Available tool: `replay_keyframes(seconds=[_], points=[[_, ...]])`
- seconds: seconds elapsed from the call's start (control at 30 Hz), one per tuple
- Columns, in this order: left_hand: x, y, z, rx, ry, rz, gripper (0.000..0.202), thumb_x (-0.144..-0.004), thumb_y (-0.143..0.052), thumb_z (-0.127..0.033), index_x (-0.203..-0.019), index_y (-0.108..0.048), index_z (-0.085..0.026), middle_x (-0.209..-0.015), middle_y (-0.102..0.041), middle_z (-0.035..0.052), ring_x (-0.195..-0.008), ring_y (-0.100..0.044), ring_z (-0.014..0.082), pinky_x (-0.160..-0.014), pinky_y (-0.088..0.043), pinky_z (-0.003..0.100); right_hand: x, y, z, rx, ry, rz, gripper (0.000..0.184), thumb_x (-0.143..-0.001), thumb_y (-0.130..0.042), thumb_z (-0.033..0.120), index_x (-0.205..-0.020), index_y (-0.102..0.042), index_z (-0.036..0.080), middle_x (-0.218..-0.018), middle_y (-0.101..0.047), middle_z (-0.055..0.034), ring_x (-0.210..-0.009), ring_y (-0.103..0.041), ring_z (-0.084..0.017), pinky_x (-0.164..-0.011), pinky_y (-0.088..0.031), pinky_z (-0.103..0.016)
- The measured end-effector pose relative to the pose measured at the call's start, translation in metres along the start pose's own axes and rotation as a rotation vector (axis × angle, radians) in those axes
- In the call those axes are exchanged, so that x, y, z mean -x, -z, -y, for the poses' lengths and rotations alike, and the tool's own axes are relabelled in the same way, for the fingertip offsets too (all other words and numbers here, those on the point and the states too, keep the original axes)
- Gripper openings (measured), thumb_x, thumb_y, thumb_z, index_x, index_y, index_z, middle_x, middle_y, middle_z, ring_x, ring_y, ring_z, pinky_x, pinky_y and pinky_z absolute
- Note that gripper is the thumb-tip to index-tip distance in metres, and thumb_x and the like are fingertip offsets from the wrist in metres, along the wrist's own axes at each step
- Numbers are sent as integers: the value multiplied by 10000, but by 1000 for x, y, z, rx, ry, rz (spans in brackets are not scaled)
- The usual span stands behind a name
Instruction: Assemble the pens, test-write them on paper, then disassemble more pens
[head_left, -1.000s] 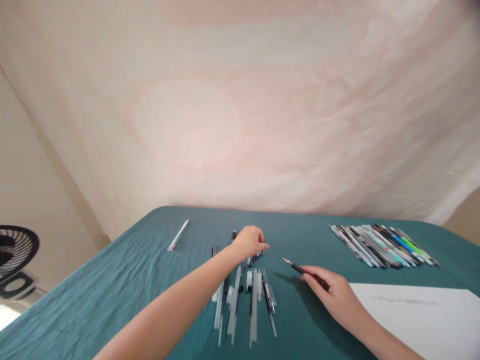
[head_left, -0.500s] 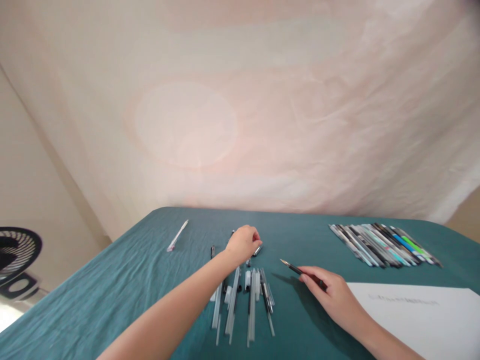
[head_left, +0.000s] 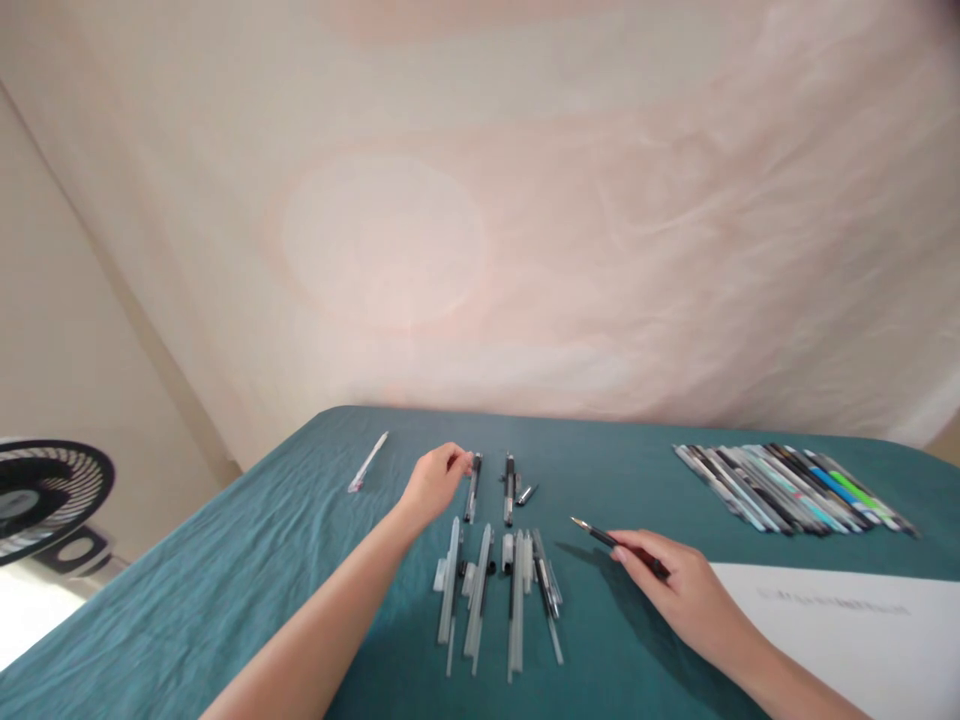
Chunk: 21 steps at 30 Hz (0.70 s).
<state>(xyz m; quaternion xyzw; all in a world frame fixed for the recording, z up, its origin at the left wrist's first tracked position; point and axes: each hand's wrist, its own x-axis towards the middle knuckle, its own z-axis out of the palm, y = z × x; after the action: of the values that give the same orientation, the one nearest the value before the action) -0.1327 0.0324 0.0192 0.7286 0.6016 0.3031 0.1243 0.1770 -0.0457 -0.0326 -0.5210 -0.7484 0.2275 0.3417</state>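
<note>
My left hand [head_left: 436,482] is at the middle of the table, fingers curled, thumb and fingertips at the dark upper end of a clear-barrelled pen [head_left: 472,495]. To its right lie another dark pen [head_left: 510,492] and a small dark cap with a clip [head_left: 527,494]. In my right hand [head_left: 671,575] is a slim black pen [head_left: 600,537], its metallic tip uncovered and pointing left, held just above the table. Several pen parts, clear tubes and thin refills [head_left: 517,610], lie in small groups between my hands, toward me.
A dark green cloth [head_left: 300,560] covers the table. One white pen [head_left: 367,462] lies alone at the back left. A row of several pens [head_left: 787,490] is at the back right, behind white paper [head_left: 840,640] with faint marks. A black fan [head_left: 56,500] stands off the left edge.
My left hand has moved left, from over the cap to the clear-barrelled pen, uncovering the dark pen and cap. My right hand still holds the black pen. The view has shifted slightly.
</note>
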Motion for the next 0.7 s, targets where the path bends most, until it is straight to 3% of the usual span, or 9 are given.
replay_keyframes(seconds=[0.1,0.27,0.4,0.53,0.7], points=[[-3,0,11,-41,-34,17,206,-763,-442,-248,-869,-605,-181,-845,-648,20,-784,-572,140,-722,-413,224,1,0,0,0,-11,12,266,-820,-453,375,-981,-615,239,-942,-663,-30,-826,-606,-182,-707,-477,-267],[-4,-7,24,-152,-44,52,222,-734,-466,-167,-900,-612,-193,-908,-644,23,-852,-569,146,-799,-414,242,1,-1,2,9,-6,17,267,-821,-451,376,-986,-613,244,-959,-657,-28,-844,-600,-183,-713,-473,-261],[-3,-7,27,-208,-23,64,230,-736,-473,-172,-919,-608,-204,-941,-637,21,-886,-561,144,-819,-398,233,1,0,3,21,1,20,267,-824,-443,371,-998,-608,254,-942,-659,-24,-824,-604,-181,-705,-476,-263],[-3,5,30,-295,50,57,225,-739,-484,-239,-927,-595,-183,-960,-621,57,-903,-552,176,-814,-388,266,1,0,1,32,12,20,258,-821,-447,368,-983,-612,254,-932,-660,-22,-811,-605,-181,-705,-477,-264],[-4,21,38,-362,166,136,189,-717,-511,-312,-768,-624,-169,-794,-653,61,-767,-590,183,-691,-410,257,2,-1,-1,36,20,17,254,-820,-450,369,-981,-610,256,-927,-661,-19,-799,-609,-175,-698,-479,-260]])
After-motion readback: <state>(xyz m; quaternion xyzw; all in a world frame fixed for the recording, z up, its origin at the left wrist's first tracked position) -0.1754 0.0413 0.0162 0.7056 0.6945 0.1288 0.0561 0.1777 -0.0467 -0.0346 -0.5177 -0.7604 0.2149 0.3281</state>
